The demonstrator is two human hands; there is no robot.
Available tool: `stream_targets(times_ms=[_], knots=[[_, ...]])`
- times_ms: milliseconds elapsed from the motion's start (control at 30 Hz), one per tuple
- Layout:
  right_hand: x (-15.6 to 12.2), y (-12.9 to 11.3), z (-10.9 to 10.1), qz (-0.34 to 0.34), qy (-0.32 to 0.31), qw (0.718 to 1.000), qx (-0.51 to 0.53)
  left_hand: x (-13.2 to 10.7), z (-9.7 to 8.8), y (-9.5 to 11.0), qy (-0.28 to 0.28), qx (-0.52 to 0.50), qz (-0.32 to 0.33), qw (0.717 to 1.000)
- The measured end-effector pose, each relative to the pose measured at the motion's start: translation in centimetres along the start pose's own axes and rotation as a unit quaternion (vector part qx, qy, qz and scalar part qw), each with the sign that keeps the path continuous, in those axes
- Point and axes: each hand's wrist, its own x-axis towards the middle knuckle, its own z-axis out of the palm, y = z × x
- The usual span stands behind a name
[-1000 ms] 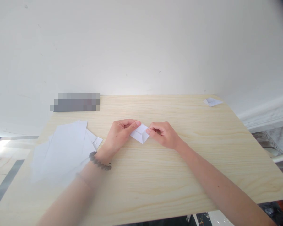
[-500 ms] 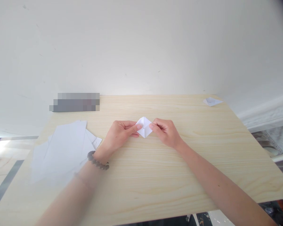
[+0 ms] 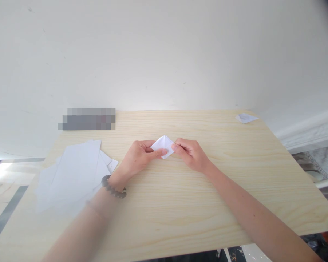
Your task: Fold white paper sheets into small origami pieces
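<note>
A small folded white paper, roughly diamond-shaped with a crease down its middle, is held between both hands over the middle of the table. My left hand grips it from the left, thumb across its lower front and fingers behind. The right corner is pinched between thumb and curled forefinger of my right hand. The fingertips behind the paper are hidden. Dark beads circle my left wrist.
Loose white sheets lie overlapping on the left of the wooden table. Another folded paper piece rests at the back right. A blurred-out dark object sits at the back left, near the wall.
The left thumb has slid lower and right across the paper. More of the paper's left point now shows, and the paper has shifted slightly left. My right hand keeps its pinch.
</note>
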Motion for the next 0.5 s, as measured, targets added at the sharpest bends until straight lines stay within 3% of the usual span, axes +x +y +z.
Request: stream_targets(times_ms=[333, 500], knots=[[0.0, -0.02, 0.06, 0.011, 0.0, 1.0, -0.02, 0.17, -0.06, -0.06, 0.032, 0.041, -0.015, 0.999], [0.03, 0.02, 0.03, 0.015, 0.026, 0.999, -0.023, 0.03, -0.16, 0.06, -0.003, 0.045, 0.001, 0.999]])
